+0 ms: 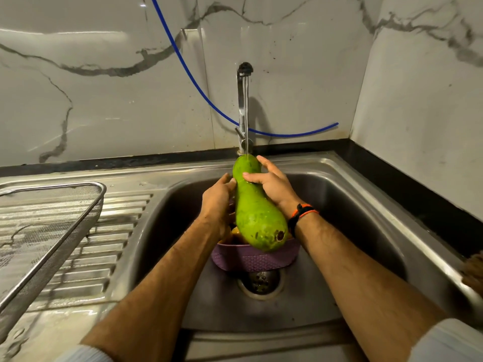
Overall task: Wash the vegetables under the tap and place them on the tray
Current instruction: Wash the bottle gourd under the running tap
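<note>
- Sink: a stainless steel basin with a ribbed draining board to the left of both hands. The basin lies below and around the fingers.
- Tray: a wire mesh tray rests on the draining board, well apart from the fingers, to the left of the left hand.
- Bottle gourd: a long green gourd, held tilted over the basin, narrow end up and away from the person, broad end low and near. Both sets of fingers touch its upper half. Its broad end hangs over the basket rim.
- Basket: a purple perforated basket sits in the basin below the fingers, just behind the drain. Orange-yellow items lie inside it; what they are cannot be told.
- Tap: a chrome tap stands behind the fingers. A thin stream of water falls from its spout onto the narrow tip of the gourd, just above the right fingertips.
- Left hand: fingers curled round the left side of the gourd, thumb lying against the skin at the neck.
- Right hand: fingers spread and wrapped over the top and right side of the neck, gripping it. A black and orange band circles the wrist.
- Blue tube: hangs along the marble wall behind the tap, far beyond the fingers.
</note>
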Available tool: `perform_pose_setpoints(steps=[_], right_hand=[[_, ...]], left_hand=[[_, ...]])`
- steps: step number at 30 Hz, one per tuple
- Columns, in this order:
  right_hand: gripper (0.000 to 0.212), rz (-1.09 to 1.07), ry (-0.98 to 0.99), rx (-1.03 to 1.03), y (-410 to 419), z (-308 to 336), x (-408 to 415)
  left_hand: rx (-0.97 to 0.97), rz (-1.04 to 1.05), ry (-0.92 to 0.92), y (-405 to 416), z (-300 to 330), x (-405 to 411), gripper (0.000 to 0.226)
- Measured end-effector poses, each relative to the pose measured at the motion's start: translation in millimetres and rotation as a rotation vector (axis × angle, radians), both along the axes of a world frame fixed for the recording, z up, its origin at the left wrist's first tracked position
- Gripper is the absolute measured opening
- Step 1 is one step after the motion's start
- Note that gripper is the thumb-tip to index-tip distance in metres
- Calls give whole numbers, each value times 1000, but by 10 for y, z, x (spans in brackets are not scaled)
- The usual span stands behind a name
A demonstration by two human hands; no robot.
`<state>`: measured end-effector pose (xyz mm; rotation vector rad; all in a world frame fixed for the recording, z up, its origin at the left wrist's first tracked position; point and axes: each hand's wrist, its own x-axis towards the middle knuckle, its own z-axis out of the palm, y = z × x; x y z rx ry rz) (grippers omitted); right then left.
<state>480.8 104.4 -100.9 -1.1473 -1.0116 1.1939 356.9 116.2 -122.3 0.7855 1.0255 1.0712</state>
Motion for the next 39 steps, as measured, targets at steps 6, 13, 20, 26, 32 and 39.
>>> perform_pose_setpoints(steps=[6, 13, 20, 26, 32, 39], right_hand=[[65, 8, -33, -30, 78, 16, -66], [64, 86, -311, -80, 88, -22, -63], [87, 146, -333, -51, 184, -67, -161], [100, 261, -266, -61, 169, -130, -211], [80, 123, -431, -37, 219, -143, -150], [74, 134, -419, -18, 225, -138, -171]], left_hand=[[-48, -63, -276, -88, 21, 126, 41], [71, 33, -193, -56, 0, 132, 45], [107, 52, -239, -17, -60, 171, 52], [142, 104, -232, 49, -10, 91, 46], [160, 15, -199, -76, -3, 187, 37], [152, 15, -160, -102, -15, 157, 43]])
